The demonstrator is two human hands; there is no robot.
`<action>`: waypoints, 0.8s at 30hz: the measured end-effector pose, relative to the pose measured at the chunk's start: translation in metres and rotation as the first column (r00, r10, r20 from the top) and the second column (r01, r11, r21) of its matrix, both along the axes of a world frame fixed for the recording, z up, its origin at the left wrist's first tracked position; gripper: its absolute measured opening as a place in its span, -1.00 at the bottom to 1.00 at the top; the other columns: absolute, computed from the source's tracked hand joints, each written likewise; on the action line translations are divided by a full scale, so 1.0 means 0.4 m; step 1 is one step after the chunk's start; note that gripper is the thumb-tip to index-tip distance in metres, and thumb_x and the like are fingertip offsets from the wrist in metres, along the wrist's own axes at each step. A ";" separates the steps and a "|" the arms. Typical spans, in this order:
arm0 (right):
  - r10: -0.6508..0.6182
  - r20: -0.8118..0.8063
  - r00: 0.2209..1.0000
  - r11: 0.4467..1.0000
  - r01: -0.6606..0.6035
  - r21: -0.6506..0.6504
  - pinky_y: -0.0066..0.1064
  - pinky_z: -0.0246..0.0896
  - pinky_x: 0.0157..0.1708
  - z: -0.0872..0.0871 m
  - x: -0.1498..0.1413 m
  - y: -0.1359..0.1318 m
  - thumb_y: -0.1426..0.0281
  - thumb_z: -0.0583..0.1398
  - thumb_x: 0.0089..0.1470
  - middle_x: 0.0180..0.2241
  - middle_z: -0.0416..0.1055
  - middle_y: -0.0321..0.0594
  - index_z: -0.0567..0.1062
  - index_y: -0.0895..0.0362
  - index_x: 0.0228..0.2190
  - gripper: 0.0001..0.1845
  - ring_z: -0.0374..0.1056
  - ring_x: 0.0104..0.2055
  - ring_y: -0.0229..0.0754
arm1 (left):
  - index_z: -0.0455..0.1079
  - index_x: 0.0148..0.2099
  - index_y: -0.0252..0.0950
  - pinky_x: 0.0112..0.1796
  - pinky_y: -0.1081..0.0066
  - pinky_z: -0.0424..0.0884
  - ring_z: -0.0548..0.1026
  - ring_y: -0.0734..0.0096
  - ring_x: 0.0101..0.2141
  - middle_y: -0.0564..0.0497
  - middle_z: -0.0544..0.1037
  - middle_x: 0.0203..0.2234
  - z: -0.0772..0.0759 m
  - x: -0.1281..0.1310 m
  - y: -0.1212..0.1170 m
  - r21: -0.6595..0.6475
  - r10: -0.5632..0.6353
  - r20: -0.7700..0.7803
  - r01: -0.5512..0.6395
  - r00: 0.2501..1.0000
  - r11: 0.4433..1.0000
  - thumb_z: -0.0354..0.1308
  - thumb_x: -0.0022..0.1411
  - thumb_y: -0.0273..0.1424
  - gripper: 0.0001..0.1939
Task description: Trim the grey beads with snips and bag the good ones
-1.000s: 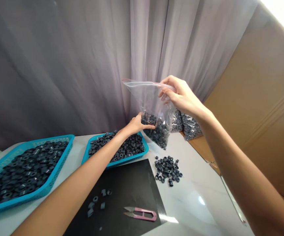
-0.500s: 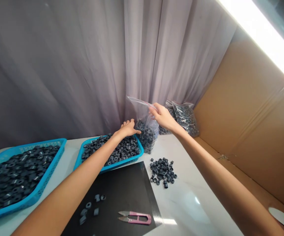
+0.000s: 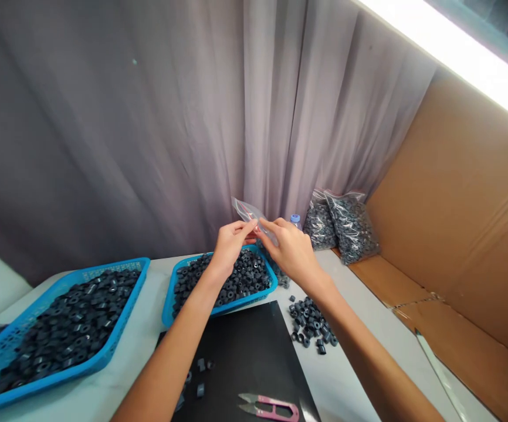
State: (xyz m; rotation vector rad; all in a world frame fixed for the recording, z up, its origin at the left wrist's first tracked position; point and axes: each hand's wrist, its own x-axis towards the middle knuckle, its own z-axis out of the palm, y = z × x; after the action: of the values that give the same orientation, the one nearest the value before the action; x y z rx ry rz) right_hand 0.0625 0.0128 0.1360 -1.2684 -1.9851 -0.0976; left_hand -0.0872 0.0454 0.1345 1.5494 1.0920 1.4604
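Note:
My left hand point(image 3: 230, 246) and my right hand point(image 3: 289, 249) meet above the far end of the small blue basket point(image 3: 172, 293). Both pinch the top edge of a clear zip bag point(image 3: 247, 209) with a red strip. The bag's lower part, holding dark ring-shaped pieces point(image 3: 283, 280), sits on the table behind my right hand and is mostly hidden. The basket under my hands is full of the same dark rings.
A larger blue basket point(image 3: 117, 346) of rings stands at the left. A loose pile of rings point(image 3: 311, 325) lies right of a black mat point(image 3: 254, 346) with pink snips point(image 3: 271, 405). Two filled bags point(image 3: 346, 225) lean by the curtain. A cardboard wall point(image 3: 465, 234) closes the right.
The bag came down from the air to the table by the small basket. My left hand left the bag's belly and rose to its top edge beside my right hand.

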 end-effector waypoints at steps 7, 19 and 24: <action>-0.120 -0.119 0.986 0.992 0.122 0.013 -0.44 0.00 -0.42 -0.024 0.033 0.019 0.26 -0.01 0.37 -0.26 0.51 -0.17 0.57 0.05 -0.21 -0.63 0.44 -0.24 -0.16 | 0.43 -0.43 -0.30 -0.27 0.35 0.49 0.57 0.30 -0.34 -0.06 0.59 -0.45 -0.039 -0.043 -0.006 0.014 0.093 -0.097 -0.092 0.991 0.996 0.17 0.13 0.01 -0.56; -0.056 -0.460 0.886 0.998 0.061 -0.002 -0.32 0.31 -0.19 -0.032 0.144 0.149 0.00 -0.20 0.34 -0.11 0.53 -0.19 0.39 -0.01 0.02 -0.44 0.47 -0.20 -0.15 | 0.16 -0.59 -0.19 -0.43 0.37 0.16 0.34 0.35 -0.58 0.14 0.34 -0.72 0.045 -0.114 -0.031 0.188 0.459 -0.585 -0.438 0.669 0.879 0.18 0.10 -0.22 -0.65; -0.107 -0.436 0.894 0.994 0.098 -0.044 0.09 0.10 0.14 -0.119 0.208 0.293 -0.10 0.17 0.10 0.13 0.30 0.13 0.23 0.16 0.20 -0.18 0.21 0.18 0.19 | 0.26 -0.37 -0.17 -0.38 0.33 0.21 0.42 0.24 -0.41 0.06 0.43 -0.49 0.099 -0.072 -0.032 0.400 0.621 -0.604 -0.483 0.500 0.779 0.14 0.22 -0.13 -0.74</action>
State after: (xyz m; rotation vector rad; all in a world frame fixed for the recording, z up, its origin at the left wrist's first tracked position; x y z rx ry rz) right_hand 0.1456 0.1301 0.0885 -1.2772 -1.5350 0.1483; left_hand -0.1159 0.0326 0.1741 2.1053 2.1548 1.3712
